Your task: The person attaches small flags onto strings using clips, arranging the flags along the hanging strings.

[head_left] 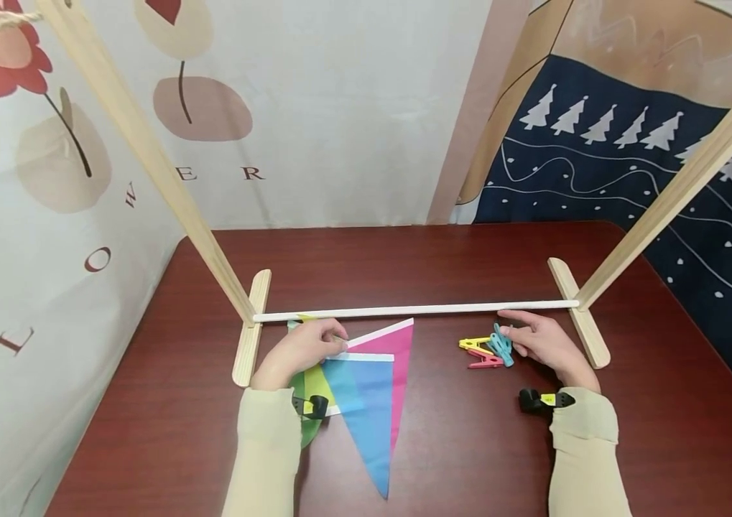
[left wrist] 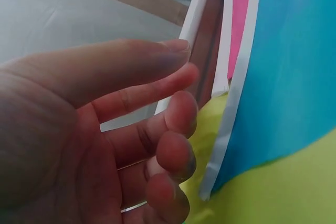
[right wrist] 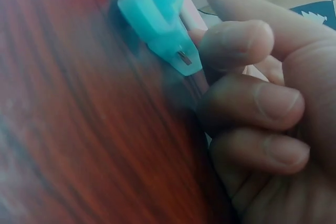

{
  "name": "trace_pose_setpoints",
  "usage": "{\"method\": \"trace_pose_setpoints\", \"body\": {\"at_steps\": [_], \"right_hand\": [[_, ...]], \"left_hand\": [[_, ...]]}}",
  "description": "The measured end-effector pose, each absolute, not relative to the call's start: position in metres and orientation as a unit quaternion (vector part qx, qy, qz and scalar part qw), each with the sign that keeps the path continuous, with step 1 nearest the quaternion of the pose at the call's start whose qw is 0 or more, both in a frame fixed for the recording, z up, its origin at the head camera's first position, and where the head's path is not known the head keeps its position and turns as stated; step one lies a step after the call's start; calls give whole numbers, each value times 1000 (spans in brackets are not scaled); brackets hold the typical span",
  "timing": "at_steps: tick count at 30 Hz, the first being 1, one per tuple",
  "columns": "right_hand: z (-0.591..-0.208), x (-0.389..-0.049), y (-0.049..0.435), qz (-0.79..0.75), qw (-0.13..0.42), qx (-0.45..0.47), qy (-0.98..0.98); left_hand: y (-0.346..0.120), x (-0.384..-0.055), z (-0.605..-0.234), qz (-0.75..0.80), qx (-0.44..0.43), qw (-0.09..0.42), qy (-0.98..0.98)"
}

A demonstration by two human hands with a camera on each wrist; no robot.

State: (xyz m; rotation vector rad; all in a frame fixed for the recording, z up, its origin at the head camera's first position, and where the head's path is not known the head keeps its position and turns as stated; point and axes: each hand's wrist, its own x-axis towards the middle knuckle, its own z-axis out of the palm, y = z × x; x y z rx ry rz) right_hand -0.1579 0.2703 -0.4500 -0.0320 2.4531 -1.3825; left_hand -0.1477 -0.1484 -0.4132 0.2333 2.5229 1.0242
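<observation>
A string of triangular pennants lies overlapped on the table: a blue pennant (head_left: 366,402) on top, a pink pennant (head_left: 402,359) behind it, and yellow and green ones partly beneath my left forearm. My left hand (head_left: 306,348) is over the pennants' upper left. In the left wrist view its fingers bend loosely beside the blue pennant's white edge (left wrist: 235,103), with nothing between thumb and fingers. To the right lie blue clothespins (head_left: 501,346), a yellow clothespin (head_left: 473,345) and a red one (head_left: 485,361). Right beside them is my right hand (head_left: 547,345), fingers loosely bent, gripping none.
Behind the hands a white rod (head_left: 417,310) runs low between two wooden feet (head_left: 246,355). A left post (head_left: 165,172) and a right post (head_left: 682,172) rise from them, with twine (head_left: 6,18) at the left post's top. Printed cloths (head_left: 340,143) hang behind the brown table (head_left: 469,459).
</observation>
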Motion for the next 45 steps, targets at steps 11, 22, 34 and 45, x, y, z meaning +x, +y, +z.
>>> {"method": "trace_pose_setpoints", "body": {"at_steps": [11,22,34,45], "right_hand": [[-448,-158,271,-465,163,-9,870],[-450,-156,269,-457,156,1,876],[-450,-158,267,-467,147,14,872],[-450,-158,264,-460,152,51,873]], "left_hand": [[-141,-150,-417,348,94,190,913],[-141,-149,-416,321,73,195,924],[-143,-149,-418,318,67,191,926],[-146,-148,-418,307,58,182,933]]}}
